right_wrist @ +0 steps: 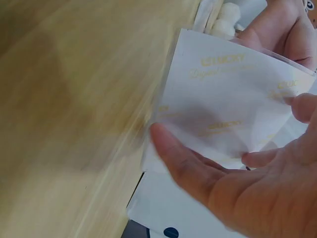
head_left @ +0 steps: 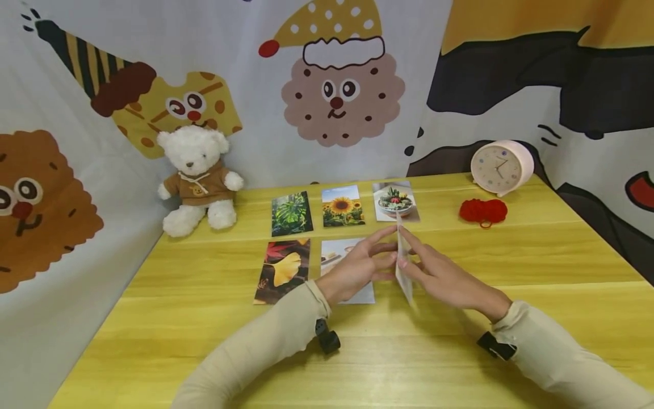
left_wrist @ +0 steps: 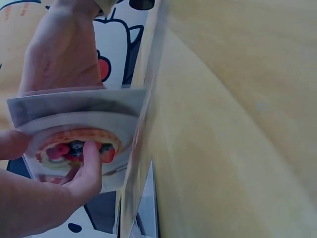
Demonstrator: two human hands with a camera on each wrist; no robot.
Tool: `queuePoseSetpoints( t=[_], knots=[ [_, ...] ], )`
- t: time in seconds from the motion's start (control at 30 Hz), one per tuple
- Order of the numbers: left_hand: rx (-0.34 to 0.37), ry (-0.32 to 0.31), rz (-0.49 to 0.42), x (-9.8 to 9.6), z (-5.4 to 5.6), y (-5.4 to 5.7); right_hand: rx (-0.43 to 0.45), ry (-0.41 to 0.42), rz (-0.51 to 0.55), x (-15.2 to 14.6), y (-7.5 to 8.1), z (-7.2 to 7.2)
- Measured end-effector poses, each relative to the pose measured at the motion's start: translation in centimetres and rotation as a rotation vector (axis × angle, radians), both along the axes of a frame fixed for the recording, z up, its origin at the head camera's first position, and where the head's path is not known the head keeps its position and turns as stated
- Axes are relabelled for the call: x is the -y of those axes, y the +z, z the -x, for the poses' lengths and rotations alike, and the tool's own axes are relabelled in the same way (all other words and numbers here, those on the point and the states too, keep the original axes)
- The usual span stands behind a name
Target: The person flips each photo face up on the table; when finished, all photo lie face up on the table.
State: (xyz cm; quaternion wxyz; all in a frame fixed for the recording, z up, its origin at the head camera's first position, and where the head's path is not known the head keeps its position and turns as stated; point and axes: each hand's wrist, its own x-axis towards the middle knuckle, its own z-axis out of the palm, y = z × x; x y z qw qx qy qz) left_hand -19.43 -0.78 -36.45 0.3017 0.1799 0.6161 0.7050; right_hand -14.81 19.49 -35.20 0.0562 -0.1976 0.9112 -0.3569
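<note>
Between my two hands a photo print (head_left: 403,278) stands upright on its edge above the table, seen nearly edge-on in the head view. Its front, in the left wrist view, pictures a berry tart (left_wrist: 64,148); the white back (right_wrist: 213,99) with yellow lettering shows in the right wrist view. My left hand (head_left: 351,270) holds it from the picture side, fingertips on the face. From the back my right hand (head_left: 452,278) holds it, fingers bent against the white paper. Under my left hand lies a pale food photo (head_left: 334,250), partly hidden, with a yellow ginkgo leaf photo (head_left: 283,270) beside it.
A back row holds a green leaf photo (head_left: 291,213), a sunflower photo (head_left: 342,205) and a succulent photo (head_left: 395,200). A white teddy bear (head_left: 199,176) sits at back left. A red yarn bundle (head_left: 482,211) and a round clock (head_left: 498,167) are at back right.
</note>
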Motion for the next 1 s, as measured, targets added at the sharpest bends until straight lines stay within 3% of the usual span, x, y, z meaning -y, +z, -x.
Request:
queuePoseSetpoints(
  t=[0.27,0.53,0.67,0.77,1.0],
  knots=[
    [-0.004,0.032,0.057,-0.4,0.2,0.3,0.025,0.005,0.196,-0.4,0.4,0.4],
    [-0.074,0.039,0.106,-1.0,0.0,0.6,0.032,0.026,0.418,-0.5,0.5,0.4],
    [-0.138,0.066,0.154,-1.4,0.0,0.7,0.024,0.014,0.443,-0.8,0.5,0.5],
    [-0.147,0.092,0.191,-1.5,0.2,0.8,0.042,-0.001,0.438,-1.3,0.5,0.7],
    [-0.132,0.174,0.342,-0.7,0.8,0.9,0.175,-0.104,0.351,-2.8,0.5,1.4]
  ],
)
